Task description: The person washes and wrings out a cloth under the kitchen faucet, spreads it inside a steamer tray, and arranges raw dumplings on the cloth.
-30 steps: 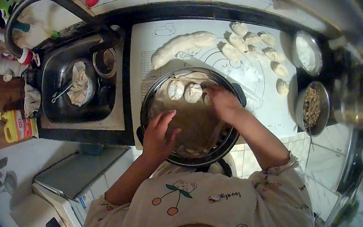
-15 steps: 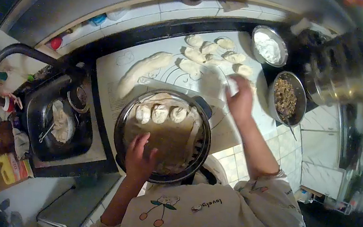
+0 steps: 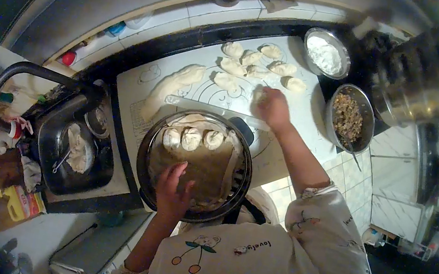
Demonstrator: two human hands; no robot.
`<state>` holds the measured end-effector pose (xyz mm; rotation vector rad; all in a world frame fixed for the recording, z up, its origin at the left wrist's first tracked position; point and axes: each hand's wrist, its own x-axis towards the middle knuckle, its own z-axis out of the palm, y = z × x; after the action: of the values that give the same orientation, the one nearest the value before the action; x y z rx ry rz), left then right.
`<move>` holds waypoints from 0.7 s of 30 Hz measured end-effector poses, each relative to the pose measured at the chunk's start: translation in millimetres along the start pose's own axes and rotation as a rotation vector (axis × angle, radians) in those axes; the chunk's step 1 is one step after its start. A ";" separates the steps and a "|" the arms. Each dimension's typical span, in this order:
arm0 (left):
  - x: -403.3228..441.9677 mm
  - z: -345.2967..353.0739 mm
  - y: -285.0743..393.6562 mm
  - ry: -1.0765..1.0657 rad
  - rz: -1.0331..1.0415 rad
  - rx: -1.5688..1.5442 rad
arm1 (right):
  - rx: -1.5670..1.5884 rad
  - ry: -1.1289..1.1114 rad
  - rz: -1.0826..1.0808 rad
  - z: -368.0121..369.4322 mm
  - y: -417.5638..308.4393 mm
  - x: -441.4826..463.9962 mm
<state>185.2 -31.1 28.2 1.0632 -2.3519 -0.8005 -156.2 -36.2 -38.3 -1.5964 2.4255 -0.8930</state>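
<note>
My left hand (image 3: 172,190) is over the near left part of a round dark pan (image 3: 243,184), fingers apart and holding nothing. Inside, three stuffed buns (image 3: 191,139) sit in a row on a damp cloth lining. Beyond the pan, my right hand (image 3: 273,111) is low over the white mat (image 3: 137,95), fingers curled together. Something pale shows at its fingertips, too blurred to name. Several filled dough pieces (image 3: 233,66) lie on the mat just past it. A long roll of dough (image 3: 174,88) rests farther left.
A steel bowl of flour (image 3: 324,55) and a bowl of chopped filling (image 3: 347,118) with a spoon stand at the right. Behind them is a large steel pot (image 3: 422,89). At the left, a black faucet (image 3: 29,68) arches over a sink (image 3: 51,182) holding a pan and cloth.
My right hand has moved left and slightly down over the mat, its fingers now drawn together. My left hand has stayed over the pan.
</note>
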 end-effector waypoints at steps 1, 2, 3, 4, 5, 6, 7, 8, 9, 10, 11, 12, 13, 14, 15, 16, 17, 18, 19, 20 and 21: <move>0.5 -1.0 2.0 -0.019 -0.032 -0.026 | -0.072 -0.067 -0.031 12.3 -2.9 1.6; 1.3 -2.9 5.0 -0.036 -0.065 -0.052 | -0.144 -0.134 -0.063 28.5 0.8 0.9; 1.3 -4.7 6.1 -0.053 -0.099 -0.079 | -0.225 -0.101 -0.229 39.5 8.4 -0.5; 0.0 -4.8 4.1 -0.053 -0.106 -0.071 | -0.199 -0.128 -0.117 42.0 21.1 -3.5; -2.5 -3.7 0.5 -0.049 -0.116 -0.063 | -0.172 -0.157 -0.008 30.5 17.6 -1.8; -5.7 -4.5 -2.4 -0.046 -0.129 -0.054 | -0.146 -0.190 0.100 18.7 12.5 -0.5; -7.8 -6.5 -2.2 -0.038 -0.137 -0.068 | -0.117 -0.175 0.143 5.6 6.9 0.9; -8.2 -7.9 -1.3 -0.029 -0.144 -0.082 | -0.091 -0.160 0.186 -2.7 5.6 1.4; -8.8 -8.9 -1.6 -0.022 -0.150 -0.098 | 0.086 -0.143 0.259 -2.3 12.9 -0.2; -10.7 -9.6 -3.4 -0.013 -0.134 -0.082 | 0.261 -0.124 0.335 -0.9 22.6 -1.6; -11.9 -9.7 -5.8 -0.004 -0.116 -0.067 | 0.452 -0.252 0.439 1.1 33.4 -0.8; -12.1 -9.4 -7.8 0.007 -0.093 -0.054 | 0.671 -0.311 0.526 -7.5 17.3 0.4; -11.9 -10.3 -8.2 0.018 -0.098 -0.069 | 0.890 -0.368 0.612 -22.4 1.5 -1.0; -11.6 -12.1 -6.9 0.027 -0.104 -0.084 | 1.110 -0.423 0.700 -40.4 -20.3 -2.6; -11.2 -13.7 -6.1 0.035 -0.108 -0.100 | 1.220 -0.513 0.646 -57.5 -44.9 -5.3; -10.5 -14.8 -6.5 0.028 -0.107 -0.099 | 1.328 -0.601 0.590 -68.2 -66.6 -10.2; -8.9 -15.9 -6.5 0.018 -0.106 -0.098 | 1.294 -0.694 0.501 -68.5 -78.1 -16.2; -7.5 -16.1 -6.7 0.008 -0.102 -0.099 | 1.150 -0.756 0.339 -61.6 -89.1 -22.8; -6.0 -15.4 -5.9 -0.038 -0.099 -0.107 | 1.045 -0.790 0.228 -56.3 -105.8 -30.7; -4.3 -13.3 -3.4 -0.084 -0.095 -0.117 | 0.877 -0.843 0.138 -45.9 -115.7 -40.7; -2.7 -10.3 -0.1 -0.129 -0.091 -0.127 | 0.617 -0.808 -0.075 -33.5 -123.5 -49.4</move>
<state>193.0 -32.4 35.3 1.1005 -2.3351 -1.0662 -47.8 -13.7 42.6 -1.4158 1.3806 -0.7035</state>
